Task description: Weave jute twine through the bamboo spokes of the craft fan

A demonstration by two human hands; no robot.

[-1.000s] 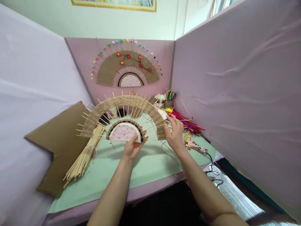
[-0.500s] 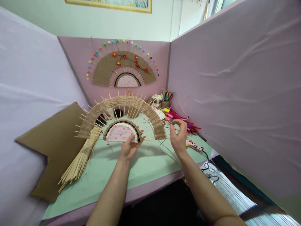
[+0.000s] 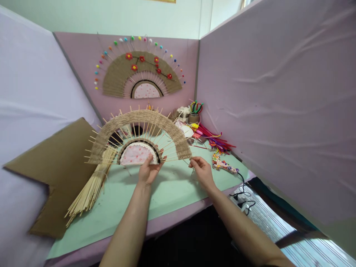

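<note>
A half-round woven fan (image 3: 150,116) with thin wooden sticks is held up over the table. Its woven tan band curves above a semicircular centre (image 3: 136,154) of pink dotted fabric with white lace and a black braid. My left hand (image 3: 148,170) grips that centre at its lower right, thumb in front and fingers behind. At the band's lower right end, my right hand (image 3: 200,168) pinches with thumb and forefinger on a thin cord by the last stick. The cord is mostly hidden by the fingers.
A bundle of sticks (image 3: 90,189) and a cardboard piece (image 3: 58,178) lie left. A glue gun (image 3: 224,164) with a black cable, pipe cleaners (image 3: 215,137) and a scissors holder (image 3: 194,118) are right. A finished fan (image 3: 114,79) hangs on the back panel.
My right hand has come down and left from beside the fan to its lower right end. The view has shifted slightly; my left hand keeps its hold on the fan.
</note>
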